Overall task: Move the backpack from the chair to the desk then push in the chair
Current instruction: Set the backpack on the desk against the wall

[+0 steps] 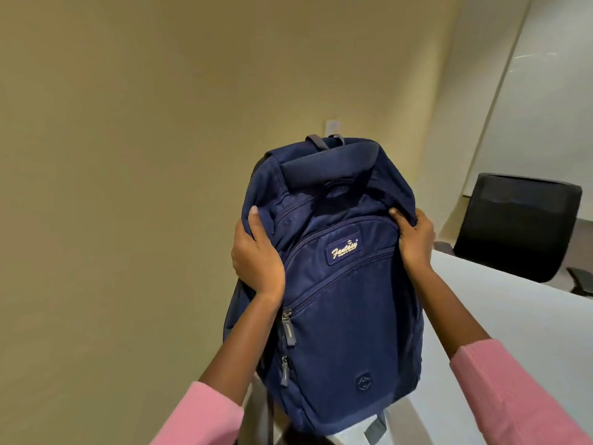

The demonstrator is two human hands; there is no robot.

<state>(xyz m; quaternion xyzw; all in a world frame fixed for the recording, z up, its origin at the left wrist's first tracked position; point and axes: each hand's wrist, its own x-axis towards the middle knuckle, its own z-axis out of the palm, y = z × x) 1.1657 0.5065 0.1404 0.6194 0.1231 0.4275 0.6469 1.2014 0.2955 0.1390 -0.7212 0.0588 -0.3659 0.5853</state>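
A navy blue backpack point(340, 293) fills the middle of the head view, upright, its front pockets and a small logo patch facing me. My left hand point(256, 255) grips its upper left side. On the upper right side, my right hand point(414, 239) pinches the fabric. The bag's bottom sits at the near corner of a white desk point(519, 316); I cannot tell whether it rests on it. The chair the bag came from is not in view.
A beige wall stands close behind the backpack and to the left. A black office chair point(516, 226) stands at the desk's far side on the right. A whiteboard point(545, 101) hangs on the right wall.
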